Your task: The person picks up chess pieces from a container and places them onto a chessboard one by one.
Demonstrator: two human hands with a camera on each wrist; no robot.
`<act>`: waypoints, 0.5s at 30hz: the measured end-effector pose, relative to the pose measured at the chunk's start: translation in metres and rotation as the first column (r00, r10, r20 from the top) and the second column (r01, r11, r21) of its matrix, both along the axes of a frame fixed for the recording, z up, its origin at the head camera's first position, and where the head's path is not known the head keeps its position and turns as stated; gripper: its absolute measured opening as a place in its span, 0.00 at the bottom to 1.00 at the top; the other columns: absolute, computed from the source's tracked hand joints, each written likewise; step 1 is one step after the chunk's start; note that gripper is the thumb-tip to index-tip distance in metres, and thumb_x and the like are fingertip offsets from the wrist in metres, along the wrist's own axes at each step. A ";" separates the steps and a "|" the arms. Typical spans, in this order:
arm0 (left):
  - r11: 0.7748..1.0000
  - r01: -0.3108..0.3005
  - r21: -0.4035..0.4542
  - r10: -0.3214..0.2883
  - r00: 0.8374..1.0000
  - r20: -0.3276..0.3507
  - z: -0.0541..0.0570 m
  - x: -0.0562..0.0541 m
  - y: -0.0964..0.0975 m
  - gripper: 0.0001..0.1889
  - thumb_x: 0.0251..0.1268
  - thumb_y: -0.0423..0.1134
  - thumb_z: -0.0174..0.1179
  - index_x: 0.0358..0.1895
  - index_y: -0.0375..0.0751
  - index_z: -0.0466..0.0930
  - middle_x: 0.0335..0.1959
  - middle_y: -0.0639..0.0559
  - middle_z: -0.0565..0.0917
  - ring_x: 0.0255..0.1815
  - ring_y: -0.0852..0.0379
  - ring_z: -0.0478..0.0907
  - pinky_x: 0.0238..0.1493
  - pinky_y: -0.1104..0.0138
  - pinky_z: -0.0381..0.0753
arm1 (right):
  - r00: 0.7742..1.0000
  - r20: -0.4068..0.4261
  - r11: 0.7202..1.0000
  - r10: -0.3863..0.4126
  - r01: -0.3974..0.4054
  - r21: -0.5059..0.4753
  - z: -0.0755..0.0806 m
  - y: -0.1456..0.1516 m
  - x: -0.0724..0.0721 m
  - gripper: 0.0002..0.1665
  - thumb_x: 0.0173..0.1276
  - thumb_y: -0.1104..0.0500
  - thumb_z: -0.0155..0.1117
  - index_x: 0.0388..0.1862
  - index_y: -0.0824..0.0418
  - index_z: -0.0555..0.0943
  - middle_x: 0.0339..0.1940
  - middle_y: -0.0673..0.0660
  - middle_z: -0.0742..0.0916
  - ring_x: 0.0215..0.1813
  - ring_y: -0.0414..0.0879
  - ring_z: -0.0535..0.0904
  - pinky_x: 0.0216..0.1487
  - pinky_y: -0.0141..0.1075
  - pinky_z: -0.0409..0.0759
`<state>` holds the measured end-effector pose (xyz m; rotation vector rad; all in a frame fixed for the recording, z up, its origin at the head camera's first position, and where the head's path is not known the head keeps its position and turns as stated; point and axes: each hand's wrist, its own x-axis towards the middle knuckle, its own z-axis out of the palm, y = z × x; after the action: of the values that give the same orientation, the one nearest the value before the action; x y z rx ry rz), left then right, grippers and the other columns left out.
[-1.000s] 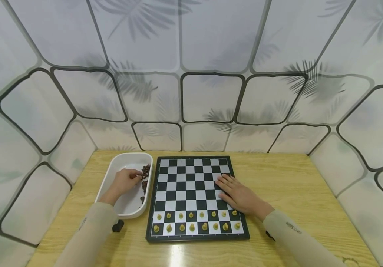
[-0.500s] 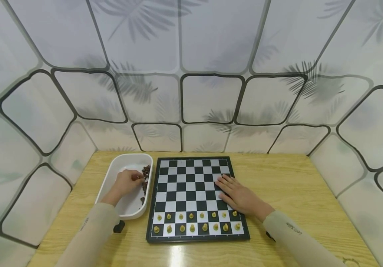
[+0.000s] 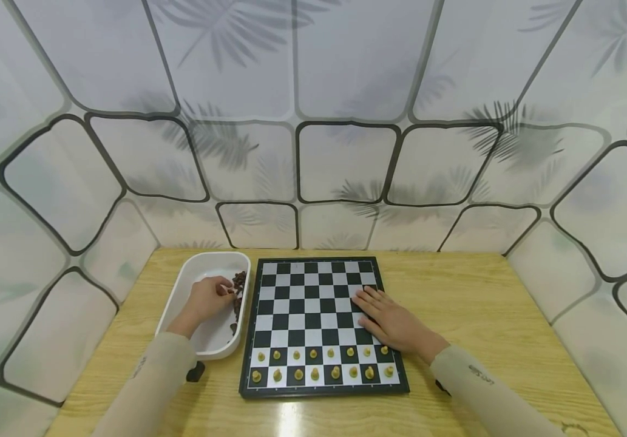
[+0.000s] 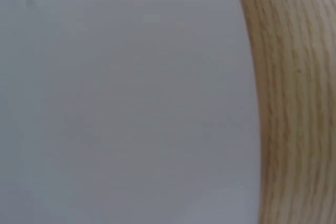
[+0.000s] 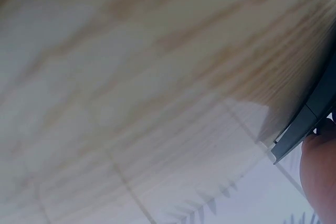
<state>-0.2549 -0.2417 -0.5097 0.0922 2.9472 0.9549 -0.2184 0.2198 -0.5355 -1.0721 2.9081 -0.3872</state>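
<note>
My left hand (image 3: 207,301) reaches into a white plastic tray (image 3: 216,255), fingers bent at a heap of small dark brown chess pieces (image 3: 239,279) along its right wall. Whether a piece is between the fingertips is too small to tell. My right hand (image 3: 395,321) lies with outstretched fingers on the right edge of a black-and-white chessboard (image 3: 311,397). Gold chess pieces (image 3: 313,351) stand in two rows on the board's near side. Part of the right hand (image 5: 321,177) shows beside the board's dark edge (image 5: 307,116) in the right wrist view.
Everything stands on a light wooden table (image 3: 455,285). The tray sits close to the board's left side. Patterned fabric walls (image 3: 346,158) enclose the back and sides. The left wrist view holds only the tray's pale surface (image 4: 136,98) and some table wood (image 4: 294,103).
My left hand's fingers have shifted slightly within the heap of dark chess pieces. The right hand and the board have stayed where they were.
</note>
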 end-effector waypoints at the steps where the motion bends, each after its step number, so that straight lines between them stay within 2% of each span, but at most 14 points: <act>1: 1.000 -0.008 -0.008 0.008 1.000 -0.002 0.000 0.000 0.000 0.10 0.65 0.36 0.69 0.43 0.32 0.87 0.33 0.42 0.88 0.34 0.50 0.83 0.37 0.61 0.81 | 1.000 0.000 1.000 0.000 0.000 -0.001 0.000 0.000 0.000 0.36 0.86 0.46 0.50 0.84 0.60 0.63 0.84 0.61 0.68 0.86 0.60 0.58 0.85 0.55 0.57; 8: 0.999 -0.040 -0.029 0.040 0.999 0.003 0.004 0.002 0.001 0.11 0.64 0.40 0.73 0.32 0.33 0.87 0.30 0.43 0.89 0.34 0.48 0.83 0.38 0.60 0.81 | 1.000 -0.029 1.000 0.012 -0.013 -0.016 0.001 -0.001 0.001 0.35 0.86 0.46 0.51 0.83 0.62 0.65 0.83 0.63 0.70 0.85 0.63 0.61 0.83 0.57 0.60; 15: 1.000 -0.025 -0.018 0.025 1.000 0.001 0.002 0.001 0.003 0.08 0.65 0.37 0.71 0.37 0.32 0.90 0.32 0.43 0.91 0.33 0.52 0.84 0.39 0.60 0.84 | 0.998 -0.053 1.000 0.020 -0.021 -0.019 -0.002 0.000 0.000 0.35 0.85 0.47 0.52 0.82 0.62 0.66 0.82 0.63 0.71 0.84 0.63 0.62 0.82 0.58 0.61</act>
<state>-0.2541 -0.2392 -0.5073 0.0549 2.9620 0.9301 -0.2184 0.2200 -0.5376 -1.1311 2.9423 -0.3933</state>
